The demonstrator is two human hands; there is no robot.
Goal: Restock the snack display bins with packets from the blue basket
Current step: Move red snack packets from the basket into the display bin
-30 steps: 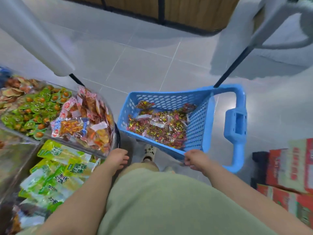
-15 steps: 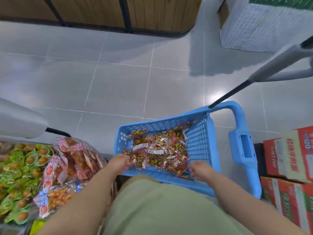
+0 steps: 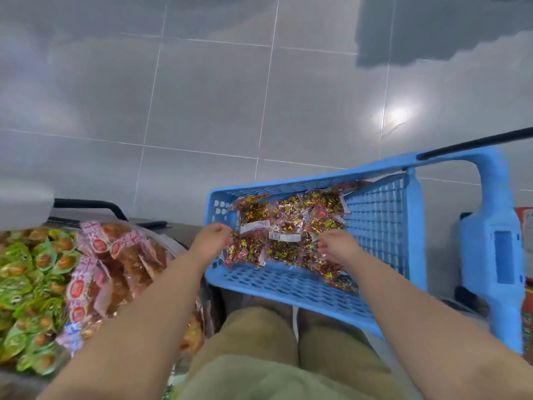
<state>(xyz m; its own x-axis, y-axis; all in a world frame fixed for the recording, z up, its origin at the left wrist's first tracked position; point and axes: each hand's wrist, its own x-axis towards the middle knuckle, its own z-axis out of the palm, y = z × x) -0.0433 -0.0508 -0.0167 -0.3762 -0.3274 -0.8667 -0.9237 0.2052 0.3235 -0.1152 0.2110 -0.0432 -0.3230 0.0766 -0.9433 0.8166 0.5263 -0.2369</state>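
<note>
Reaching forward, both bare hands are inside the blue basket (image 3: 288, 287), which stands on the grey tiled floor (image 3: 202, 96) at 4 o'clock of frame centre.

The packets (image 3: 288, 223), clear wraps with red and gold contents and white labels, lie heaped on the basket bottom toward its 12 o'clock wall.

The left hand (image 3: 212, 241) is at the heap's 9 o'clock edge, just inside the basket wall. Its fingers are curled close together against the nearest packet. Blur prevents telling whether one is pinched.

The right hand (image 3: 336, 249) rests on the heap's 4 o'clock side. Its fingers are bent and slightly apart, tips down on the packets. A firm hold cannot be confirmed.

The basket's moulded handle (image 3: 490, 255) rises at its 3 o'clock end.

Display bins at 8 o'clock hold green packets (image 3: 26, 269) and, beside them, red-labelled brown packets (image 3: 115, 255).
</note>
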